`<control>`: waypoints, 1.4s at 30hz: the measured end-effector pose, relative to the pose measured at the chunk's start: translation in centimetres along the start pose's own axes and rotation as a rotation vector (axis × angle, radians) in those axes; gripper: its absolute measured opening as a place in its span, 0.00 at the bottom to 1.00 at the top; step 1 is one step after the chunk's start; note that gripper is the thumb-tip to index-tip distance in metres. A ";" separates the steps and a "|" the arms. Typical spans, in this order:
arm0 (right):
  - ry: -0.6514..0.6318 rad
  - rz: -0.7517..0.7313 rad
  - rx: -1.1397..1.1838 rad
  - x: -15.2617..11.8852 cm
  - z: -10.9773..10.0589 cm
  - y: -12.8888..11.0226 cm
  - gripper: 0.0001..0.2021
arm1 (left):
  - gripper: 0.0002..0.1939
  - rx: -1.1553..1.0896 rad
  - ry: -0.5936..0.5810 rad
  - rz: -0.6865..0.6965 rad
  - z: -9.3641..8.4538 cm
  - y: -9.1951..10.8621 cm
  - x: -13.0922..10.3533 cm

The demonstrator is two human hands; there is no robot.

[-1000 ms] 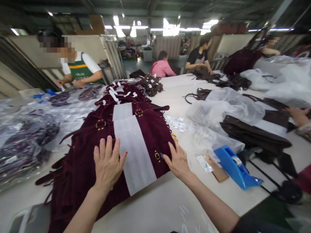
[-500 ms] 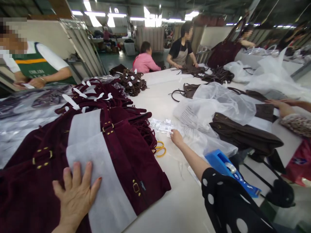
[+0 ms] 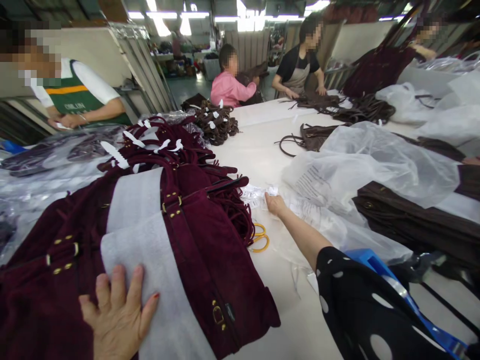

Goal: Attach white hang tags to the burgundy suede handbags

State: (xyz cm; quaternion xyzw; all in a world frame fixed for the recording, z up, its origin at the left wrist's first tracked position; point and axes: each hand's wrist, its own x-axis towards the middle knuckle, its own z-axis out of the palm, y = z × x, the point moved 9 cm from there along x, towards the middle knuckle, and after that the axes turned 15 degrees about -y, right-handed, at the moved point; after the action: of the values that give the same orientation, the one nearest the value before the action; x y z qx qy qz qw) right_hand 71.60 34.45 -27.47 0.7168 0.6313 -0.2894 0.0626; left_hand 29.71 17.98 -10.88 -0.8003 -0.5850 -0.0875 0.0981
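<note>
My left hand (image 3: 122, 312) lies flat with fingers spread, partly on a maroon bag (image 3: 213, 235) and partly on the grey-white sheet (image 3: 150, 265) across it. Brass buckles and studs show on the bag's straps. To the right, my right hand (image 3: 275, 205) reaches over the table to a small heap of clear printed packets (image 3: 253, 195). Its fingers are closed at the heap's edge; what they pinch is too small to make out. Yellow-handled scissors (image 3: 260, 237) lie between that hand and the bag, their blades hidden under maroon cords (image 3: 243, 215).
Clear plastic bags (image 3: 360, 165) and dark brown bags (image 3: 401, 220) cover the table's right side. A blue tape dispenser (image 3: 375, 267) sits partly behind my right sleeve. Bundled brown straps (image 3: 217, 122) lie at the back. Several people work around the table, one in a green apron (image 3: 82, 107).
The view has turned a little left, so things appear shifted to the right. My right hand stays at the packets, moving slightly along them. My left hand remains flat on the bag.
</note>
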 end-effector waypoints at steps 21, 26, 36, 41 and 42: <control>-0.759 -0.639 0.957 -31.8 -1.8 -19.9 0.19 | 0.29 -2.040 -0.839 -0.394 -4.9 11.2 -1.9; -0.828 -0.656 0.853 -34.3 1.3 -22.1 0.18 | 0.04 -2.399 -0.672 -0.542 -4.5 10.6 -3.0; -0.844 -0.570 0.850 -34.5 5.5 -19.3 0.18 | 0.08 -2.099 -0.675 -0.406 -4.1 7.3 -2.4; -0.620 -0.590 0.781 -28.3 3.8 -14.6 0.20 | 0.13 -1.341 -0.571 -0.146 -3.6 4.9 0.4; -0.451 -0.502 0.735 -25.5 2.5 -12.2 0.19 | 0.14 -1.216 -0.554 -0.126 -3.2 4.5 0.8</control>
State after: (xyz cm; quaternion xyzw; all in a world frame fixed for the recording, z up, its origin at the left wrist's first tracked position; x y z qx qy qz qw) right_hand 58.36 13.51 -13.53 0.4371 0.6114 -0.6466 -0.1306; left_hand 34.19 16.56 -7.83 -0.6704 -0.4808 -0.1983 -0.5293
